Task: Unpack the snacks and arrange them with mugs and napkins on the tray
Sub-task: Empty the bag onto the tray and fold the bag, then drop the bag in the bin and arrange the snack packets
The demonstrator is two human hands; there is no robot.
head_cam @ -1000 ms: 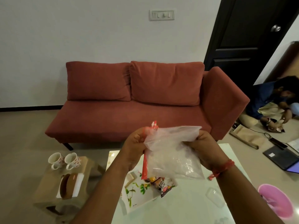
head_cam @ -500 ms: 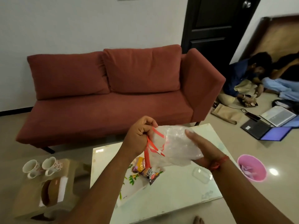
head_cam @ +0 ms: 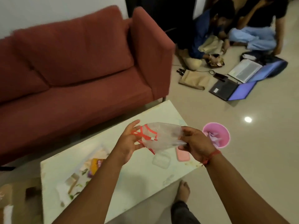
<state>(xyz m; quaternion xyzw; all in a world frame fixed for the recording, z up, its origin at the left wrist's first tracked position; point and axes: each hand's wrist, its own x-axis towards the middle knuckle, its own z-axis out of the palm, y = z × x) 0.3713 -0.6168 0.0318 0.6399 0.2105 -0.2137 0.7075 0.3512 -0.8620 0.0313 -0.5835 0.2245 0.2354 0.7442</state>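
Both hands hold a clear plastic bag [head_cam: 163, 138] with red handles above the white table [head_cam: 129, 183]. My left hand [head_cam: 129, 143] has its fingers spread and hooked in the red handles. My right hand [head_cam: 195, 143] pinches the bag's other end. The bag looks empty. A white tray with a leaf print [head_cam: 77, 178] lies on the table to the left, blurred, with an orange and purple snack pack [head_cam: 95, 165] on it. The mugs and napkins are out of view.
A clear plastic lid [head_cam: 161, 160] and a pink container [head_cam: 182, 155] lie on the table under the bag. A pink bin [head_cam: 216, 135] stands on the floor to the right. A red sofa [head_cam: 77, 62] is behind the table. Two people sit on the floor with laptops [head_cam: 233, 89].
The view has swung right and down, so the side stool with the mugs has left the frame. My left hand has opened its fingers in the handles, and the bag is stretched between both hands.
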